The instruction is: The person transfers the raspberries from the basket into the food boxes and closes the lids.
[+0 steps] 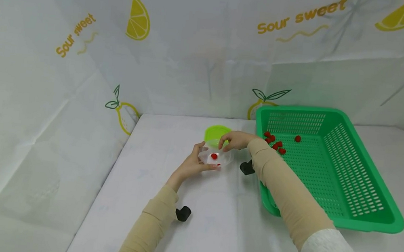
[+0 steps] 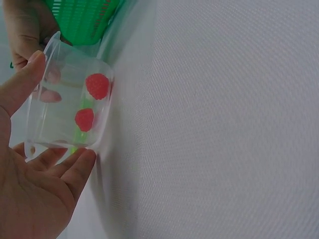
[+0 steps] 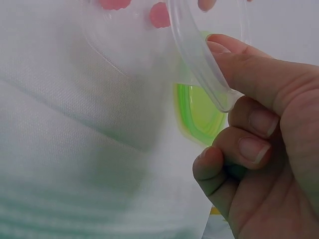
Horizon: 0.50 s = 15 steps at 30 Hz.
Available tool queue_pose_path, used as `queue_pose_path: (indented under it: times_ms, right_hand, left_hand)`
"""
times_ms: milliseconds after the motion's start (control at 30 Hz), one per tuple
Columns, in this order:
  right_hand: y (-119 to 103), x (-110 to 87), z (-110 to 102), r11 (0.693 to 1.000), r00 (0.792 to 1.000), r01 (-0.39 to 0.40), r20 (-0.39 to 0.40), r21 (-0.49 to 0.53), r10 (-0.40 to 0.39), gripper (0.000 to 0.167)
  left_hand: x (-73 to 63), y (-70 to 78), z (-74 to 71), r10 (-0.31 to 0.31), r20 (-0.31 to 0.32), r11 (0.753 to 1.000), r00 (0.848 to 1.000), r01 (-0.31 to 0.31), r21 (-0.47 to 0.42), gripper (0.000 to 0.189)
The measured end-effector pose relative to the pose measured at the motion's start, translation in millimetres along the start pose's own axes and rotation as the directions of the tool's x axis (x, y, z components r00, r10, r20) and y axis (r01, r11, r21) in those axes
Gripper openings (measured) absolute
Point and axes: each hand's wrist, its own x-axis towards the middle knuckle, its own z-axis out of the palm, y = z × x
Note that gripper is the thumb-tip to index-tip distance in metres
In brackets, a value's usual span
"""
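Observation:
My left hand (image 1: 192,165) grips a clear plastic container (image 2: 55,124), thumb on one side and fingers spread along the other. Two raspberries (image 2: 97,86) lie inside on its bottom, showing through the wall. At the opposite rim, my right hand (image 3: 269,119) pinches the corner between the thumb and curled fingers. In the left wrist view, some right fingertips (image 2: 50,95) show through the clear plastic. Just behind the container lies a bright green lid (image 1: 213,132), partly covered by the container and the right hand.
To the right stands a large green basket (image 1: 369,170) with several raspberries (image 1: 275,145) near its left side. Two black wrist-camera mounts (image 1: 183,213) show beside the forearms. A white cloth (image 1: 208,61) with lemon prints hangs behind the table.

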Motion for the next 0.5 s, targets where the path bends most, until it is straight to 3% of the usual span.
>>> queue_pose_path:
  times_ms: [267,500]
  right_hand:
    - [-3.1,-4.3,1.8,0.999,1.0,-0.011,-0.008,-0.037,0.01,0.021]
    - [-6.3,-9.7,-3.3,1.0,0.999,0.029,-0.042,0.002,-0.029,0.028]
  left_hand:
    - [2.4,-0.3,0.1,-0.026,0.016,0.999,1.0,0.026,-0.041,0.102]
    - [4.7,-1.6,-0.3,-0.002,0.03,0.999,1.0,0.003,-0.048,0.103]
